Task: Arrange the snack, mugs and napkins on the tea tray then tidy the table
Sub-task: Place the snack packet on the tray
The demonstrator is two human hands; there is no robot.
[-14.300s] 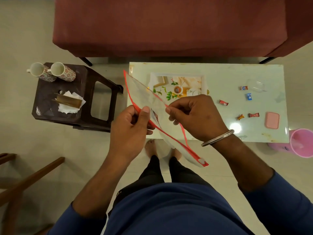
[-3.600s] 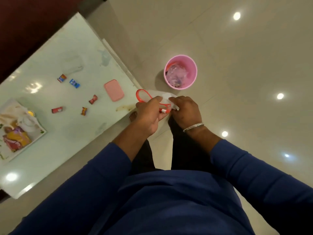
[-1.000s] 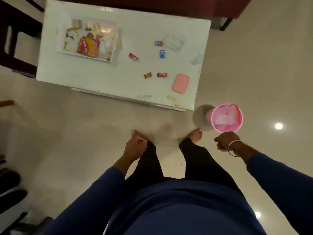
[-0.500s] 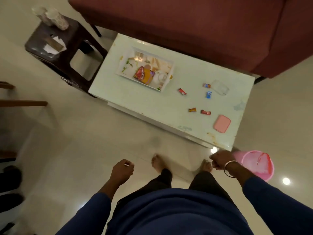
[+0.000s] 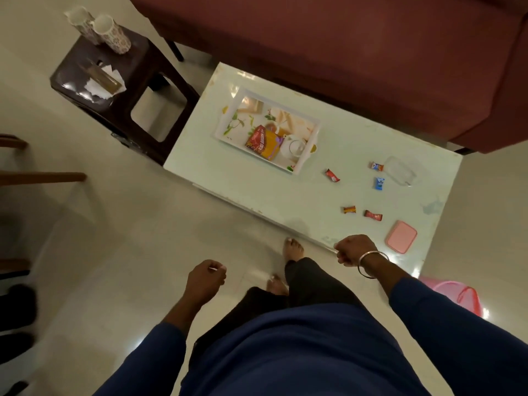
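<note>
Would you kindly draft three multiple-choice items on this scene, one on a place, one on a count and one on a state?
1. Where do the two mugs stand?
A. on the tea tray
B. on the dark stool
C. on the floor

2. How many wrapped candies lie loose on the table?
A. three
B. five
C. seven

3. What lies on the tea tray at this moment?
A. only the snack packet
B. the snack packet and both mugs
C. nothing

Answers:
1. B, both mugs sit at the far corner of the dark stool, near the napkins.
2. B, five small wrappers are scattered right of the tray.
3. A, the snack packet is the only real item there; the rest is the tray's printed picture.
</note>
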